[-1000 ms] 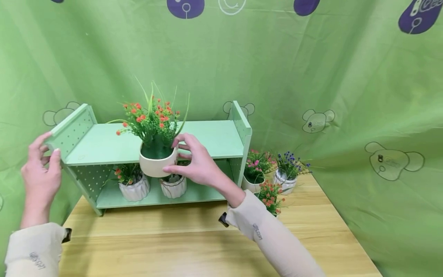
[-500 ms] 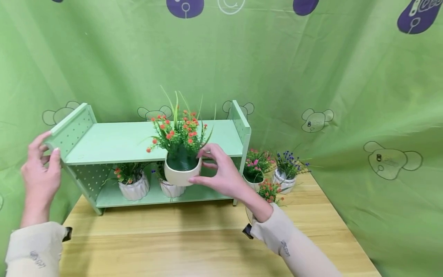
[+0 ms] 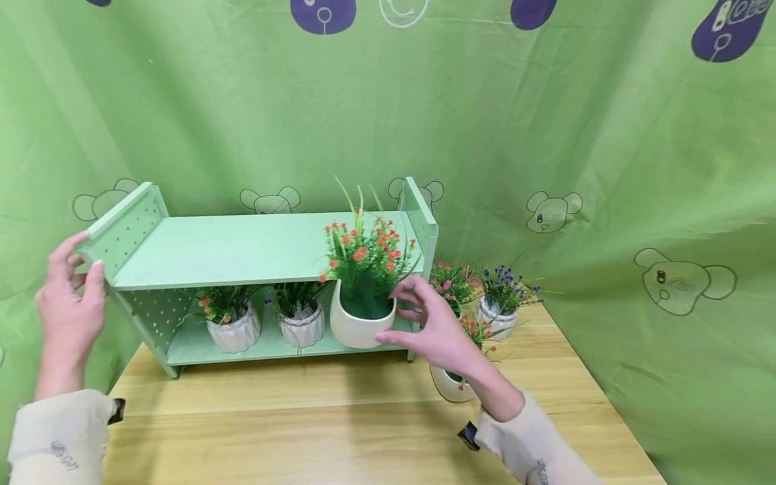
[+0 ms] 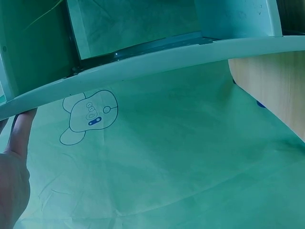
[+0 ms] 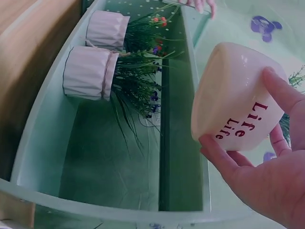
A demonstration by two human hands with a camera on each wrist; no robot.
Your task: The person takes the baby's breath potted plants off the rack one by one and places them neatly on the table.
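My right hand (image 3: 439,333) grips the rim and side of a round white flowerpot (image 3: 362,327) with orange-red artificial flowers (image 3: 366,249), holding it in front of the right part of the green shelf (image 3: 206,249). Red "Life" lettering marks that pot (image 5: 240,95) in the right wrist view. At the far left, my left hand (image 3: 69,303) holds the front upper corner of the shelf's side panel between thumb and fingers. On the lower level stand a pleated white pot with orange flowers (image 3: 235,330) and a similar pot with blue flowers (image 3: 302,328).
Right of the shelf, on the wooden table (image 3: 291,431), are a pot with pink flowers (image 3: 450,289), a pleated pot with blue flowers (image 3: 500,316) and a white pot with orange flowers (image 3: 451,385). A green curtain (image 3: 485,121) hangs behind.
My right hand has carried the orange-flowered pot rightward and down, from the shelf's middle to its right part. The blue-flowered pot below has come into fuller view. My left hand stays put.
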